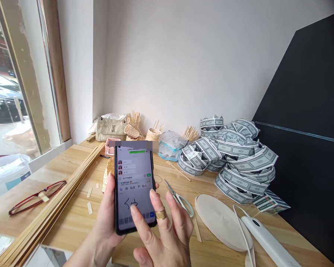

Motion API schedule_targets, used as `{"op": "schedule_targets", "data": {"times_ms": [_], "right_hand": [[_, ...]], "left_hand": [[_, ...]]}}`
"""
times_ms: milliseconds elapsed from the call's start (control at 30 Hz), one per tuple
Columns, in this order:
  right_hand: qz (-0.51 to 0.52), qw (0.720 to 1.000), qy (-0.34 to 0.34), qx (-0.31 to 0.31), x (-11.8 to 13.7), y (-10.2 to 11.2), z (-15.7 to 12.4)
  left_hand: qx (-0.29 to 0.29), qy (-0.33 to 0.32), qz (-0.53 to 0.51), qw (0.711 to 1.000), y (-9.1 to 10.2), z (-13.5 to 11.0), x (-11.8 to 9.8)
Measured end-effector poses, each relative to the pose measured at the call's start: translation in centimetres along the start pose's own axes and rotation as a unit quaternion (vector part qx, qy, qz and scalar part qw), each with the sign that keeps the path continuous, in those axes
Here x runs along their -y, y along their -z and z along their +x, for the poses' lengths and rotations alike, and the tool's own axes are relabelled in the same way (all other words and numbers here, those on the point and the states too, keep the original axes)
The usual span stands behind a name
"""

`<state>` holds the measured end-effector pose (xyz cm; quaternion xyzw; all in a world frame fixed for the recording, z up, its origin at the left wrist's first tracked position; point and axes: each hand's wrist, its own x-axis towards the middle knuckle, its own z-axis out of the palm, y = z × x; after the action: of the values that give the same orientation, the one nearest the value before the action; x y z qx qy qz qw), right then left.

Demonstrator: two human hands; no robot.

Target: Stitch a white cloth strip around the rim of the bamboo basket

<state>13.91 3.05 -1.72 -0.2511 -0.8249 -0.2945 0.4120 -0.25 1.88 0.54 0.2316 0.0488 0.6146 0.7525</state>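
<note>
My left hand [107,218] grips a black smartphone [134,187] upright over the wooden table [72,211], thumb along its left edge. The lit screen shows a chat and a handwriting pad. My right hand [167,230] hovers at the phone's lower right with fingers spread, a gold ring on one finger, and the forefinger tip touches the writing pad. Behind the phone sits a woven bamboo piece [109,174], mostly hidden.
Red glasses [36,196] and long bamboo strips [58,204] lie left. Scissors [179,200], a round wooden disc [219,220] and a white device [269,241] lie right. Patterned paper boxes [236,155] pile at back right; a beige bag [111,128] and bamboo baskets [153,134] stand by the wall.
</note>
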Motion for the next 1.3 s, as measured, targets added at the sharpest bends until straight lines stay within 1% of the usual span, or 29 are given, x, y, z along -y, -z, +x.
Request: {"op": "schedule_targets", "data": {"times_ms": [167, 200, 267, 333, 367, 500, 567, 667, 700, 800, 1033, 1100, 1233, 1300], "right_hand": [[0.006, 1.000, -0.022, 0.019, -0.2, 0.4, 0.3], [0.008, 1.000, -0.025, 0.007, -0.1, 0.4, 0.4], [0.010, 0.997, -0.047, -0.057, 0.3, 0.2, 0.7], [0.014, 0.989, -0.076, -0.126, 0.9, -0.2, 0.9], [0.018, 0.987, -0.084, -0.137, 1.1, -0.4, 1.0], [0.043, 0.988, -0.099, -0.109, 1.4, -0.7, 0.8], [0.037, 0.993, -0.073, -0.082, 1.2, -0.4, 0.6], [0.013, 1.000, -0.006, -0.010, 0.7, 0.1, 0.5], [0.009, 1.000, 0.001, -0.002, 0.6, 0.3, 0.6], [0.012, 1.000, -0.001, 0.002, 0.5, 0.4, 0.8], [0.010, 1.000, -0.005, 0.023, 0.5, 0.2, 0.7], [0.008, 1.000, -0.007, 0.020, 0.5, 0.1, 0.6], [0.016, 1.000, 0.011, 0.004, 0.7, 0.0, 0.7], [0.020, 1.000, 0.007, 0.010, 0.7, 0.1, 1.0]], "left_hand": [[-0.030, -0.004, 0.010, 0.999, 0.2, -0.1, 0.0], [-0.031, -0.006, 0.012, 0.999, 0.2, -0.1, 0.0], [-0.030, -0.006, 0.016, 0.999, 0.2, -0.1, 0.0], [-0.026, -0.002, 0.017, 1.000, 0.2, -0.1, 0.0], [-0.025, 0.000, 0.017, 1.000, 0.3, -0.1, 0.0], [-0.022, -0.002, 0.011, 1.000, 0.4, -0.1, 0.0], [-0.023, -0.003, 0.008, 1.000, 0.5, -0.2, 0.1], [-0.034, -0.006, 0.000, 0.999, 0.6, -0.3, 0.2], [-0.039, -0.006, -0.004, 0.999, 0.6, -0.3, 0.3], [-0.047, -0.006, -0.013, 0.999, 0.6, -0.4, 0.4], [-0.045, 0.005, -0.010, 0.999, 0.4, -0.4, 0.3], [-0.038, 0.002, -0.005, 0.999, 0.2, -0.4, 0.1], [-0.011, -0.003, 0.001, 1.000, 0.0, -0.2, -0.2], [-0.012, -0.004, 0.002, 1.000, 0.1, -0.3, -0.2]]}}
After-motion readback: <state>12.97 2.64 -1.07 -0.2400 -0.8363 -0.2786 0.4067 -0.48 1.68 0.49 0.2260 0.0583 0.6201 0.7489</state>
